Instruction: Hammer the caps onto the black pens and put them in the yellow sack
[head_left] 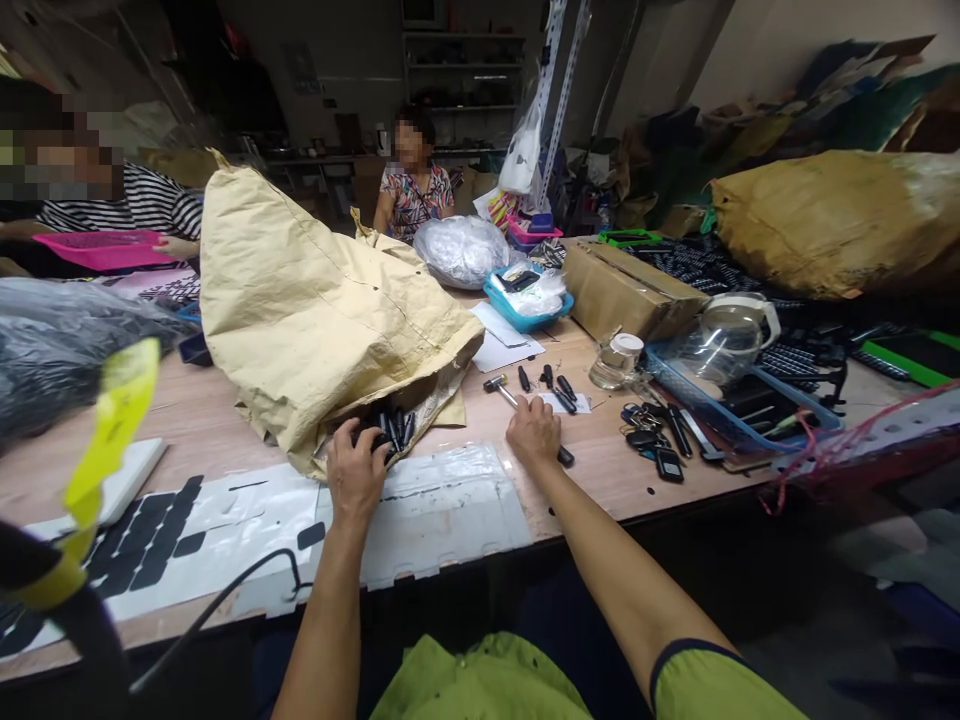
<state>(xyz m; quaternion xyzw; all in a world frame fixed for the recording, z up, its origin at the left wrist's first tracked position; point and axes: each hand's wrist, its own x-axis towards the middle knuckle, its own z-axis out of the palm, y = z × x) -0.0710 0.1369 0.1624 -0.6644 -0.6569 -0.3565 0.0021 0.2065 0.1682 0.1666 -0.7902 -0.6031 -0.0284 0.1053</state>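
My left hand [355, 468] reaches into the open mouth of a big tan paper sack [315, 300] lying on the wooden table [225, 410]; its fingers are curled on small black parts [390, 428] spilling from the sack. My right hand [534, 432] rests knuckles up on the table, fingers curled, with a black stick-like piece [565, 456] poking out beside it; whether it grips that piece is unclear. In front of my hands lies a white sheet [420, 510] with black key-shaped pieces [146, 540].
A small hammer [501, 388] and black tools [559, 385] lie past my right hand, black key fobs [656, 440] to the right. Blue trays [525, 300], a cardboard box [630, 290], a glass jar [616, 362] and filled sacks [825, 220] crowd the table. Two people sit opposite.
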